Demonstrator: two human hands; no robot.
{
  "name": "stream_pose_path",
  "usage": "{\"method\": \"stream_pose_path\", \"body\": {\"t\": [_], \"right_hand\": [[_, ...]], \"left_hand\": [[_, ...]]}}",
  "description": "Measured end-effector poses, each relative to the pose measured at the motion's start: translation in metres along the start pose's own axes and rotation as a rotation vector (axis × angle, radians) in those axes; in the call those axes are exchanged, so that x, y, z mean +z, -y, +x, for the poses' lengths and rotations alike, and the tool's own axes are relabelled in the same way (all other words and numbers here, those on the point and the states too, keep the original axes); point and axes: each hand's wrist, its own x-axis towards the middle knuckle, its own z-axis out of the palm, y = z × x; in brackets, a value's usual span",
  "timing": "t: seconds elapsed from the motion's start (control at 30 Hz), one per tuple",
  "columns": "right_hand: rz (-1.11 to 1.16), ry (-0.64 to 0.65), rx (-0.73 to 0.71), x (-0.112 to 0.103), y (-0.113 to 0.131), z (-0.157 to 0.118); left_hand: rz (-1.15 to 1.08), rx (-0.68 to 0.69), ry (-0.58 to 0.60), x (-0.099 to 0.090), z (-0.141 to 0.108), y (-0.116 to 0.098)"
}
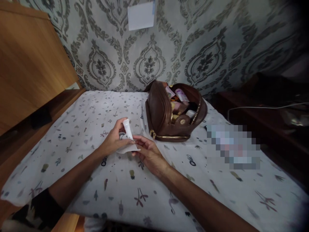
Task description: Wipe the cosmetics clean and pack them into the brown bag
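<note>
One tube (128, 128), one white cloth (127, 148), one bag (159, 117) at the tube's two o'clock.
Left hand (114, 138) curls around tube and cloth; right hand (152, 155) pinches the cloth, fingertips narrow.

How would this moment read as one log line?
left hand: holding white squeeze tube | right hand: at white tissue or cloth | brown zip bag: open, on printed sheet

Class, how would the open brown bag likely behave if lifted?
The brown bag is probably fairly heavy, holding several items; its standing walls suggest some stiffness; tilted, it might spill through its gaping top.
</note>
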Motion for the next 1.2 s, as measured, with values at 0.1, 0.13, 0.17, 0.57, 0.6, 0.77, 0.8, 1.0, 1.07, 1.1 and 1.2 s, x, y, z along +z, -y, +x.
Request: {"method": "stream_pose_path", "body": {"t": [0.1, 0.13, 0.17, 0.57, 0.6, 0.77, 0.8, 1.0, 1.07, 1.1, 1.2], "right_hand": [[-0.040, 0.020, 0.000, 0.003, 0.000, -0.001], [-0.059, 0.029, 0.002, 0.004, 0.000, -0.001], [-0.079, 0.038, 0.007, 0.005, 0.000, -0.002], [-0.043, -0.007, -0.013, 0.002, -0.001, -0.001], [-0.029, -0.013, -0.015, 0.002, -0.001, -0.001], [-0.037, 0.012, -0.025, 0.002, 0.000, 0.000], [-0.048, 0.027, -0.019, 0.002, 0.000, -0.001], [-0.126, 0.090, 0.042, 0.003, -0.001, -0.005], [-0.138, 0.083, 0.044, 0.003, -0.001, -0.005], [-0.140, 0.078, 0.036, 0.003, -0.001, -0.004], [-0.132, 0.061, -0.031, 0.004, -0.001, -0.004]], "left_hand": [[0.039, 0.004, -0.070, 0.000, 0.001, -0.001], [0.061, 0.006, -0.116, -0.001, 0.002, -0.001], [0.085, 0.014, -0.165, -0.003, 0.003, -0.001], [0.009, -0.002, -0.129, -0.005, 0.006, 0.001], [-0.011, 0.000, -0.065, -0.002, 0.004, 0.001], [-0.041, -0.012, 0.035, 0.006, -0.002, -0.004], [-0.025, -0.018, 0.010, 0.005, -0.002, -0.005], [0.118, 0.011, -0.218, -0.003, 0.003, -0.005], [0.104, -0.006, -0.291, -0.006, 0.005, -0.003], [0.078, -0.025, -0.324, -0.007, 0.006, -0.001], [-0.051, -0.082, -0.419, -0.008, 0.008, 0.004]]}}
